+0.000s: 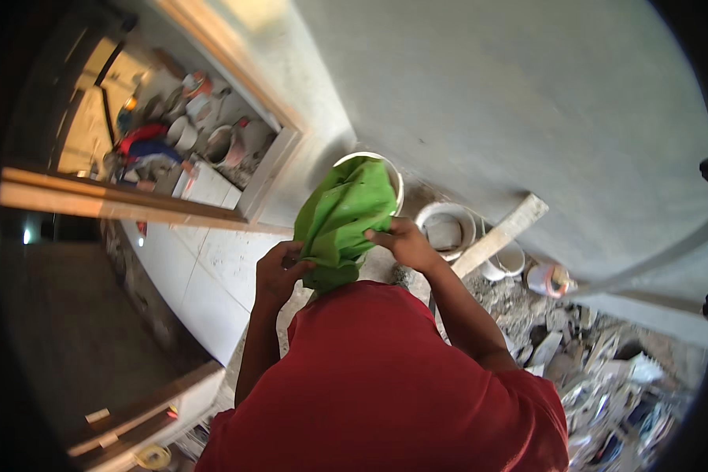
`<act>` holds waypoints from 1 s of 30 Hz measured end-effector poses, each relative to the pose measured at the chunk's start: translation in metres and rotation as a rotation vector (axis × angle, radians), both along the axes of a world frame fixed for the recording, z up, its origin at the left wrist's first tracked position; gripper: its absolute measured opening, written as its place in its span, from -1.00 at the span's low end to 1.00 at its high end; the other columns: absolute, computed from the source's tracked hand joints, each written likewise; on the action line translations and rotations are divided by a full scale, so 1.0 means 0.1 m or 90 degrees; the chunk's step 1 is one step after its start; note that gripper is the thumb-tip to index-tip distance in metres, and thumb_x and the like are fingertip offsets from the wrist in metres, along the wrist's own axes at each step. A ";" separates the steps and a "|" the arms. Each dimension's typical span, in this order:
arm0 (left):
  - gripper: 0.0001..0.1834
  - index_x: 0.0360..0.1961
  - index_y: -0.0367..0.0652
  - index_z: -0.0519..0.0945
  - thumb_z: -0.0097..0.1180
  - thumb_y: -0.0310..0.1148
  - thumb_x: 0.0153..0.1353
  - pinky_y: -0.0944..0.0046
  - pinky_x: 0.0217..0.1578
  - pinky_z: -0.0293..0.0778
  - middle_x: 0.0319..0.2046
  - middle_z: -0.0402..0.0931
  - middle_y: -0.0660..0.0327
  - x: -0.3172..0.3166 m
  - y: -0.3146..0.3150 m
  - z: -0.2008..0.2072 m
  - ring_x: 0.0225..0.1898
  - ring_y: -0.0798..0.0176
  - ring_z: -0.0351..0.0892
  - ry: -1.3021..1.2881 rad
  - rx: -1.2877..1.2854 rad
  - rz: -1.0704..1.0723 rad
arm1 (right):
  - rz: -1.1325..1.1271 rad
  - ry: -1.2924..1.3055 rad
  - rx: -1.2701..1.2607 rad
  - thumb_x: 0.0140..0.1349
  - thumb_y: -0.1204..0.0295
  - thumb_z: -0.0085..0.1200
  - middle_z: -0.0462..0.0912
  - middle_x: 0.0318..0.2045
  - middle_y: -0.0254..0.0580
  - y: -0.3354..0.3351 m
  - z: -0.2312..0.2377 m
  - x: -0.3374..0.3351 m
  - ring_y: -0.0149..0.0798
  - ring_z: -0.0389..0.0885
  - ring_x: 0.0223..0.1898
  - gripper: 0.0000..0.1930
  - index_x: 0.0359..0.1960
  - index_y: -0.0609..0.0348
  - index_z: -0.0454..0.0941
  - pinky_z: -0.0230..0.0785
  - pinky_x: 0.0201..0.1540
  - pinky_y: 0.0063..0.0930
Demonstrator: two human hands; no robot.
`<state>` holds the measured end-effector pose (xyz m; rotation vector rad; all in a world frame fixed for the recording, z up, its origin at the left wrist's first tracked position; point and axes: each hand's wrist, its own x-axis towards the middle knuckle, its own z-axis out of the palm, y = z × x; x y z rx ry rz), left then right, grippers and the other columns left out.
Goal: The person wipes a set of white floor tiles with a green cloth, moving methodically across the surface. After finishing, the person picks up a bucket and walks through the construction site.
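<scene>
A bright green cloth [344, 211] hangs bunched and folded in front of my chest, held up between both hands. My left hand [278, 271] grips its lower left edge, thumb and fingers closed on the fabric. On the other side my right hand [406, 242] pinches the cloth's right edge. Whether it is a garment or a plain piece of fabric, I cannot tell. Just beyond and partly behind the cloth stands a white bucket [400, 189], with only part of its rim showing.
Right of the cloth are a round tub [470, 228], a leaning plank [507, 232], a white bucket [511, 258] and a small pail [547, 280] along the grey wall [519, 94]. Rubble [598, 362] covers the right floor. A wooden frame [287, 149] and white tiles [212, 267] lie left.
</scene>
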<state>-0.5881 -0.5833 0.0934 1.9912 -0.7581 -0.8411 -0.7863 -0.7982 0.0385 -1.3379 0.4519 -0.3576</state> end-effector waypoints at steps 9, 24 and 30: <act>-0.82 -0.42 -0.13 0.67 0.42 -0.30 0.05 0.15 -0.14 0.49 -0.48 0.55 0.24 -0.27 0.56 0.17 -0.30 0.13 0.58 -0.274 -0.072 0.197 | 0.008 0.125 0.018 0.34 0.54 0.15 0.71 -0.15 -0.35 -0.07 0.08 0.06 -0.50 0.56 -0.11 -0.77 -0.01 0.33 0.65 0.37 0.03 -0.54; -0.60 -0.38 -0.24 0.60 0.34 -0.06 0.19 0.18 -0.33 0.51 -0.46 0.62 0.09 0.56 1.85 -0.01 -0.43 0.27 0.59 0.087 -0.177 0.306 | 0.213 0.078 -0.046 0.22 0.54 0.13 0.71 -0.16 -0.17 1.31 0.74 1.02 -0.31 0.64 -0.07 -0.75 -0.08 0.36 0.65 0.43 0.11 -0.41; -0.72 -0.15 -0.21 0.55 0.33 -0.28 0.26 0.27 -0.21 0.54 -0.31 0.63 0.17 0.85 2.92 0.08 -0.28 0.37 0.62 0.019 -0.255 0.379 | 0.338 0.276 -0.416 0.19 0.47 0.30 0.67 -0.01 -0.10 1.93 0.63 1.46 -0.20 0.63 0.01 -0.56 0.11 0.32 0.55 0.45 0.16 -0.27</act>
